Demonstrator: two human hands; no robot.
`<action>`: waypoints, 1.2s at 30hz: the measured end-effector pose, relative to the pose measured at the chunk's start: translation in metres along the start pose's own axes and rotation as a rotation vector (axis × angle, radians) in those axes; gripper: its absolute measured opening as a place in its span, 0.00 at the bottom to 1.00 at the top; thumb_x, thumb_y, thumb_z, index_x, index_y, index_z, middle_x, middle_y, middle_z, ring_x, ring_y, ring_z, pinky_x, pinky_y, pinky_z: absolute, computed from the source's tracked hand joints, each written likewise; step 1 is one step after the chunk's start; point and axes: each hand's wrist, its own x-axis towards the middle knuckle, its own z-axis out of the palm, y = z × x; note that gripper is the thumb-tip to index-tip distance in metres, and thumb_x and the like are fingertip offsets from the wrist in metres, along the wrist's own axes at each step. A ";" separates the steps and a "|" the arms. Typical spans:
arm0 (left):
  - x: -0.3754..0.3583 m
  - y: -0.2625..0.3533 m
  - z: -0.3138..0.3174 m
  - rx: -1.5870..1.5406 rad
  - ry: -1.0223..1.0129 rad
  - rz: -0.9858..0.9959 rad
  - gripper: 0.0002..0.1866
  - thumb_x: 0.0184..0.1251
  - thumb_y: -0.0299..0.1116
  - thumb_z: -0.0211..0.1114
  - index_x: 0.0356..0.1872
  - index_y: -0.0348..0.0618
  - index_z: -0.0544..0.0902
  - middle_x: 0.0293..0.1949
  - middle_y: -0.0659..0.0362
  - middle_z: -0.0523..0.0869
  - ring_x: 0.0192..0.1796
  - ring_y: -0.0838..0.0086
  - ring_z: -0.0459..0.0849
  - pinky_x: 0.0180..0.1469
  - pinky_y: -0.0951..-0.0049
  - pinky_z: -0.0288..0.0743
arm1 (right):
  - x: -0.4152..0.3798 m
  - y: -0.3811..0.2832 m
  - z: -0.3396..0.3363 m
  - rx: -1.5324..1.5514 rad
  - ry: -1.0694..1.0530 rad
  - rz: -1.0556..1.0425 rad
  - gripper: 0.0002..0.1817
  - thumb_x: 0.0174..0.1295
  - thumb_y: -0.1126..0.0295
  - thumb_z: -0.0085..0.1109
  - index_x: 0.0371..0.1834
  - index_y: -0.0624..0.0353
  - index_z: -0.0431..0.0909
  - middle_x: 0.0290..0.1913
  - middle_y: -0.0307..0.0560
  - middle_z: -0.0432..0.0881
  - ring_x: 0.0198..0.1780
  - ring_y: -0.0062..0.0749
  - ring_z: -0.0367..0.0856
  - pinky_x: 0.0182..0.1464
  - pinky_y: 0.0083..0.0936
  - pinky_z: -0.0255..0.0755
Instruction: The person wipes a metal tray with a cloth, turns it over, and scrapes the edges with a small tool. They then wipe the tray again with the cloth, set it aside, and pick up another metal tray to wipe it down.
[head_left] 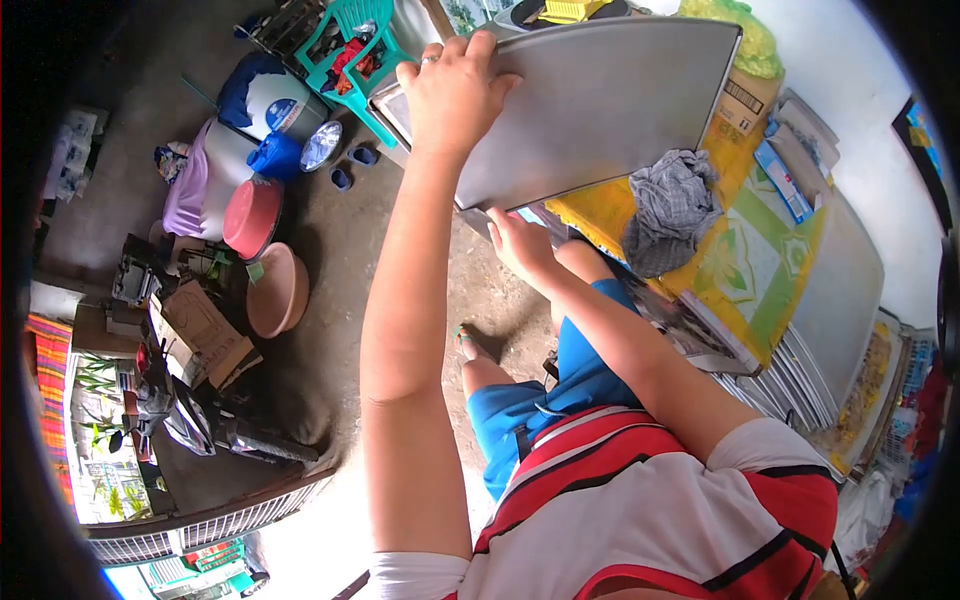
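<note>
A large flat grey panel (600,110) with a dark rim stands tilted up in front of me. My left hand (455,95), with a ring on one finger, is closed over the panel's upper left edge. Lower down, my right hand (520,245) grips the bottom left corner, its fingers partly hidden behind the panel. A crumpled grey checked cloth (672,212) lies just right of the panel's lower edge, on a yellow and green patterned cover (755,250).
Right of the cover leans a stack of thin grey sheets (835,300). A green plastic chair (350,60), pink basins (277,290), a blue container (275,157), slippers (350,170) and cardboard (205,335) are on the left. A motorcycle (190,415) stands at lower left.
</note>
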 end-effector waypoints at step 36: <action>-0.007 0.005 -0.003 0.022 0.088 0.032 0.27 0.53 0.55 0.71 0.47 0.50 0.78 0.40 0.60 0.85 0.48 0.60 0.84 0.47 0.48 0.69 | 0.006 0.003 0.028 -0.129 -0.230 -0.146 0.06 0.67 0.66 0.50 0.43 0.52 0.74 0.29 0.52 0.84 0.28 0.43 0.85 0.25 0.43 0.75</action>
